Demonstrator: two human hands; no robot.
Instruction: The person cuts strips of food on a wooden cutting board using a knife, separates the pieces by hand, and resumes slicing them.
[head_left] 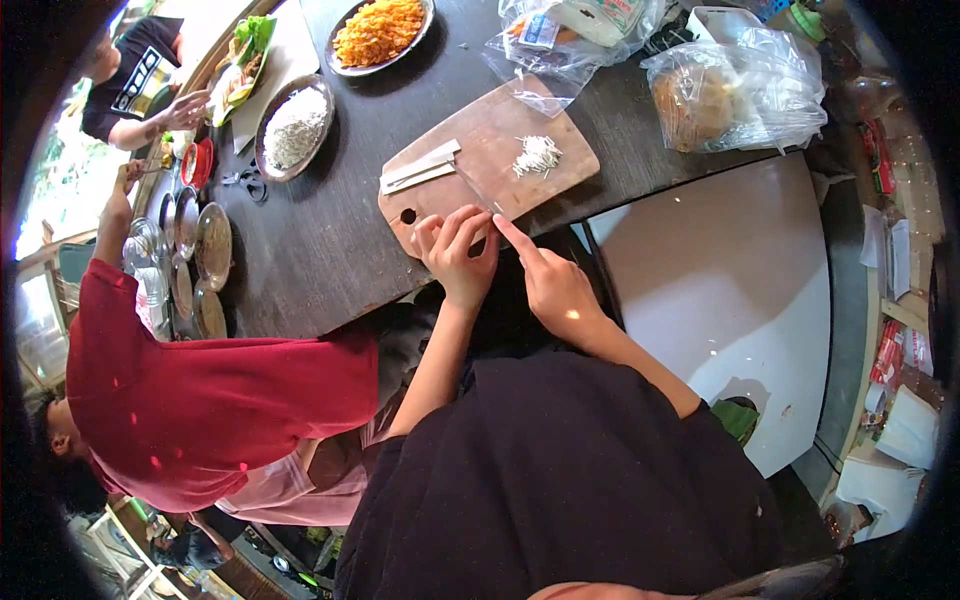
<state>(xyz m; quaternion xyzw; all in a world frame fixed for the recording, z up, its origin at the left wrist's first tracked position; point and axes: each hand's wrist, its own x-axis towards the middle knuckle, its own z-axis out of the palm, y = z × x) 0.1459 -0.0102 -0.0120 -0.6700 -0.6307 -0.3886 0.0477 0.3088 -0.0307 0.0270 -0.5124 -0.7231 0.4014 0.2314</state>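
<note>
A wooden cutting board (500, 120) lies at the table's front edge. Pale flat strips (420, 168) rest on its left part, and a small heap of thin white shreds (537, 156) sits to the right. What looks like a knife blade (478, 188) reaches from my fingertips toward the strips, hard to make out against the wood. My right hand (558, 288) is closed behind it, index finger stretched forward; the handle is hidden. Over the board's near edge, my left hand (458, 255) has curled fingers meeting that index fingertip. Whatever they pinch is too small to tell.
Behind the board stand a plate of orange shreds (380, 32) and a plate of white shreds (296, 130). Plastic bags (745, 90) lie at the right. A person in a red shirt (220, 410) is close on my left; another person (135, 85) is across the table. Black scissors (245, 183) lie left.
</note>
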